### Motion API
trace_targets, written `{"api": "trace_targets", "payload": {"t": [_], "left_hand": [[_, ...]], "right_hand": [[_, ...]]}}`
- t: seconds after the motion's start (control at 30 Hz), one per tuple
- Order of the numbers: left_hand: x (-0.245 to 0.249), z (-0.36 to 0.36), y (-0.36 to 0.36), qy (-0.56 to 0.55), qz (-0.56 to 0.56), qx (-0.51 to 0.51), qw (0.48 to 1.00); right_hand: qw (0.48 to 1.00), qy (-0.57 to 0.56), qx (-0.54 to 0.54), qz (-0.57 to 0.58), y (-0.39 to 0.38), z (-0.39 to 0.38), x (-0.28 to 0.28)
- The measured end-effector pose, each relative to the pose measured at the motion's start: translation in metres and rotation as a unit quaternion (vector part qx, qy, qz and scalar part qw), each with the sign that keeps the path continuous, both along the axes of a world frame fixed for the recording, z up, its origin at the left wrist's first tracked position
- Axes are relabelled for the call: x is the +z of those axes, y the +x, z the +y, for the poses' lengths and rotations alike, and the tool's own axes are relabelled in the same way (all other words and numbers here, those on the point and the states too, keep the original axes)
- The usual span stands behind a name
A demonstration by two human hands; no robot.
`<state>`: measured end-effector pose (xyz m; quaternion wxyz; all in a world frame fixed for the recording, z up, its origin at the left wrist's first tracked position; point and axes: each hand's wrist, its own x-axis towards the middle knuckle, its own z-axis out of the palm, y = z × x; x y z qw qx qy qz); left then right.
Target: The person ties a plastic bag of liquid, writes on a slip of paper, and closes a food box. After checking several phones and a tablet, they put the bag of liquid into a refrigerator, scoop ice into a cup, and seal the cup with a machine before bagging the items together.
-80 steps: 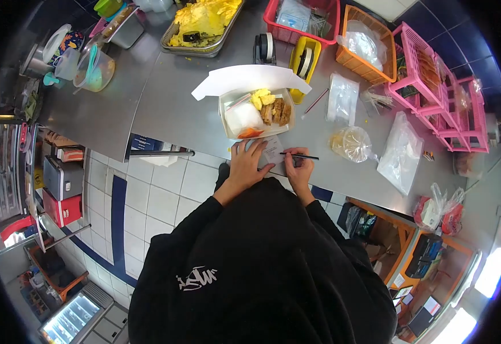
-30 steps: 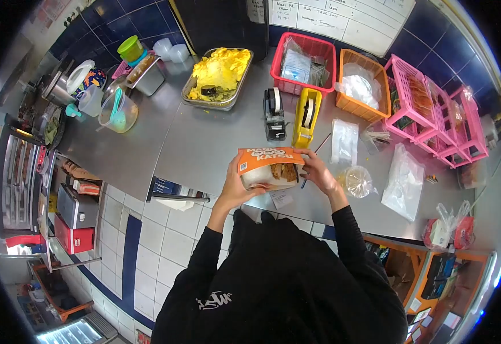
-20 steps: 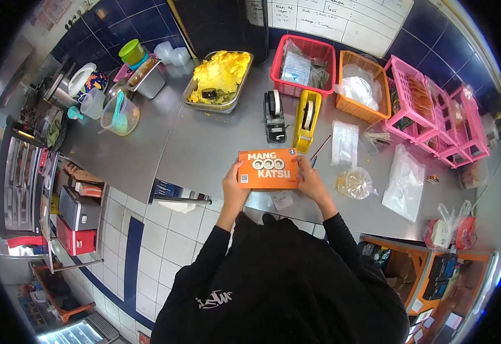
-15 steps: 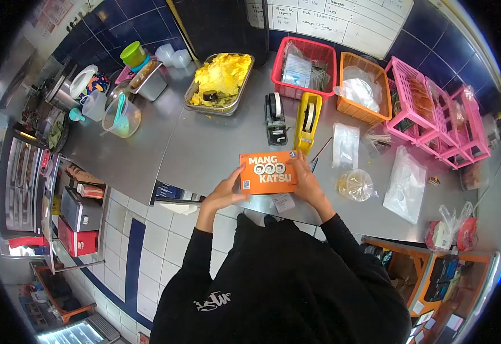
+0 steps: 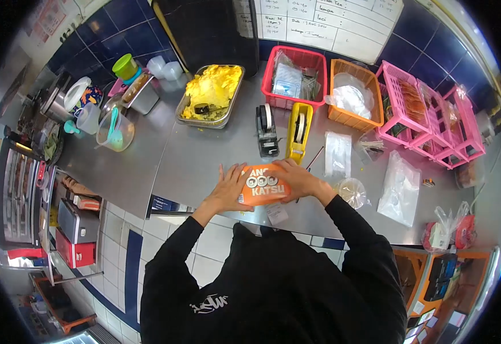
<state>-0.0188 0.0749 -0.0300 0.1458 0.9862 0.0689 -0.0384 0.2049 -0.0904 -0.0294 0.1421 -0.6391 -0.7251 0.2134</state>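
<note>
An orange cardboard food box [image 5: 266, 195] printed "MANG KATSU" lies at the counter's front edge, turned slightly. My left hand [image 5: 227, 190] grips its left side, fingers reaching over the far left corner. From the right, my right hand [image 5: 299, 180] holds the far right part, its fingers lying across the top and covering some lettering. Just beyond the box stand a yellow tape dispenser [image 5: 300, 135] and a black tape dispenser [image 5: 267, 132]. A paper slip [image 5: 276, 213] lies at the edge in front of the box.
On the steel counter [image 5: 204, 157] sit a tray of yellow rice [image 5: 209, 94], a red basket [image 5: 294, 74], an orange basket [image 5: 354, 92] and pink racks [image 5: 428, 117]. Plastic bags [image 5: 399, 189] and a tied clear bag [image 5: 352, 192] lie at right. A clear tub [image 5: 115, 131] stands left.
Both hands have moved from the box's sides onto its far corners and top, covering part of the print. The box has turned slightly, and the whole view has shifted a little.
</note>
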Motion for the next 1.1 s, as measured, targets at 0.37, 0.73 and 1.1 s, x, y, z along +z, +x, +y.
{"api": "trace_targets", "payload": {"t": [0.37,0.73,1.1], "left_hand": [[-0.002,-0.006,-0.001,0.058,0.017,-0.042,0.997],[-0.037,-0.069,0.025,0.041,-0.120,0.171,0.977],[-0.046,-0.064,0.025,0.065,-0.153,0.164,0.973]], "right_hand": [[0.987,0.132,-0.042,-0.077,-0.011,-0.027,-0.032],[0.565,0.116,-0.556,0.598,0.030,0.028,-0.035],[0.745,0.300,-0.595,-0.038,-0.003,0.014,-0.046]]}}
